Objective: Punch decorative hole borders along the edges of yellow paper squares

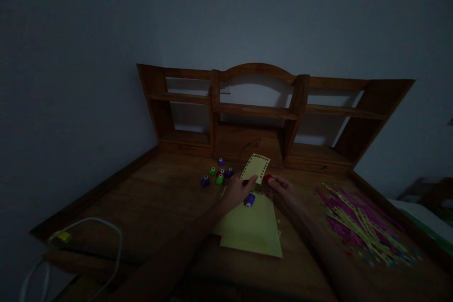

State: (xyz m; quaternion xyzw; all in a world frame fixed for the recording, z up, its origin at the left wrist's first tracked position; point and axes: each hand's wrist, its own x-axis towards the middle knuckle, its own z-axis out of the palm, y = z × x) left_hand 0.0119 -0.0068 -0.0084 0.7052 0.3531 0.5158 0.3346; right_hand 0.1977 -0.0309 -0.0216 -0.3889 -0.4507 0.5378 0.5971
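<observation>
My left hand (238, 192) is closed on a yellow paper card (255, 166), pinching its lower edge. A row of small dark cut-outs runs along the card's borders. My right hand (286, 192) grips a small red craft punch (268, 179) beside the card's lower right corner; whether the two touch, I cannot tell. Beneath my hands, yellow paper sheets (249, 226) lie on the desk, with a red edge showing under them. A purple craft punch (249, 199) rests on the sheets near small yellow paper bits. Left of my left hand stand several more punches, including a green one (220, 179).
A wooden desk (148, 207) carries a shelf unit (256, 112) along its back. On the right lies a heap of pink and yellow paper strips (361, 222). A white cable (119, 245) loops at the left front, near a small yellow object (64, 236).
</observation>
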